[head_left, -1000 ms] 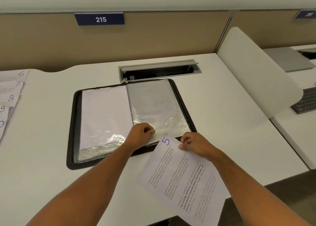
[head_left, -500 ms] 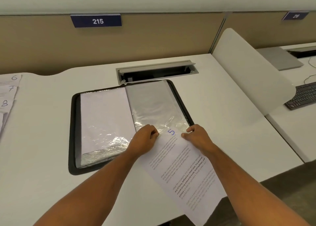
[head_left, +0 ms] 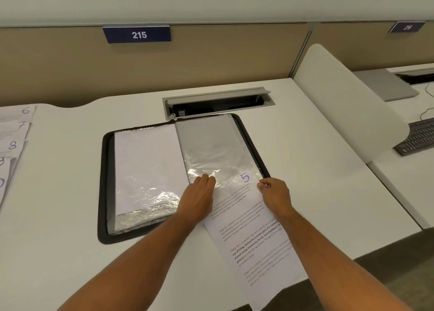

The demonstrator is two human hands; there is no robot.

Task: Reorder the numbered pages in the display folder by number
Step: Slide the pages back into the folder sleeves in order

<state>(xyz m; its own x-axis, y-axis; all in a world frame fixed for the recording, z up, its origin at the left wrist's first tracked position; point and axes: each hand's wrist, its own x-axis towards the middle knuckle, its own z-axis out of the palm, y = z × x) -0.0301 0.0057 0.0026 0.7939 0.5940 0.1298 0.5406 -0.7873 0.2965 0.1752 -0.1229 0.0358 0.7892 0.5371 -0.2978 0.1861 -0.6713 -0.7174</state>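
Observation:
The black display folder (head_left: 104, 188) lies open on the white desk. Its left side shows a sleeve holding a white sheet (head_left: 145, 167). The right-hand clear sleeve (head_left: 211, 146) is see-through. A printed page marked 5 (head_left: 253, 238) has its top edge inside the mouth of that sleeve; the rest hangs over the desk's front edge. My left hand (head_left: 199, 195) pinches the sleeve's lower edge. My right hand (head_left: 274, 193) pinches the page's right edge near the 5.
Loose pages numbered 6, 7 and 8 (head_left: 16, 132) are fanned out at the far left of the desk. A cable hatch (head_left: 218, 101) stands open behind the folder. A white divider (head_left: 347, 99) separates a neighbouring desk with a keyboard (head_left: 418, 139) and a closed laptop (head_left: 382, 87).
Page 5 has moved up and left from the desk's front, and its top edge has slid into the right-hand sleeve. Both hands moved forward with it.

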